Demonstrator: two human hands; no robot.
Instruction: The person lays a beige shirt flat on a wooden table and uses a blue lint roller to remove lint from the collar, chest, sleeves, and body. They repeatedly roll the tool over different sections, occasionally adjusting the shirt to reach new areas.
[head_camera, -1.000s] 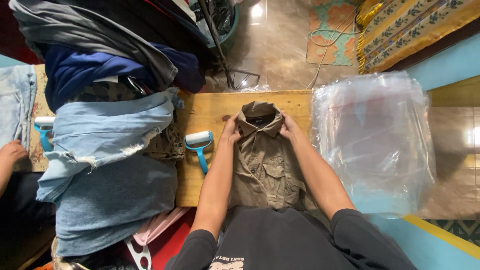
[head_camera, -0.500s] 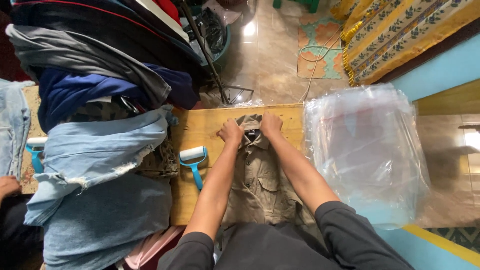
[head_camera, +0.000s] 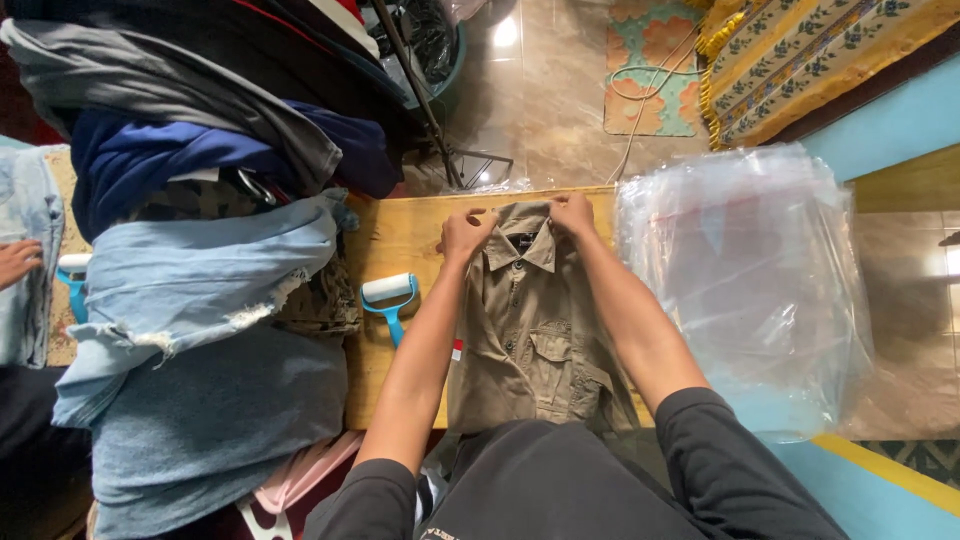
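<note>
Nearest the camera, the khaki button-up shirt (head_camera: 535, 335) lay face up on the wooden table (head_camera: 400, 235), its hem at the person's dark sleeves and its collar at the table's far edge. A second earlier both hands had pressed down on the collar's two sides; half a second earlier they had drawn close together at the neck. Now they had spread a little again. The left hand (head_camera: 466, 235) had closed its fingers on the left collar point, and the right hand (head_camera: 572, 213) pinched the right collar edge, so the collar stood lifted and opened out. That looked like squaring the neckline, the body of the shirt already flat. Just left of the shirt the blue-handled lint roller (head_camera: 388, 298) had not shifted. Right of it sat the stack of clear plastic bags (head_camera: 745, 285); left, the heap of folded denim and dark clothes (head_camera: 200, 300). At the far left edge another person's hand (head_camera: 17, 262) rested on cloth.
</note>
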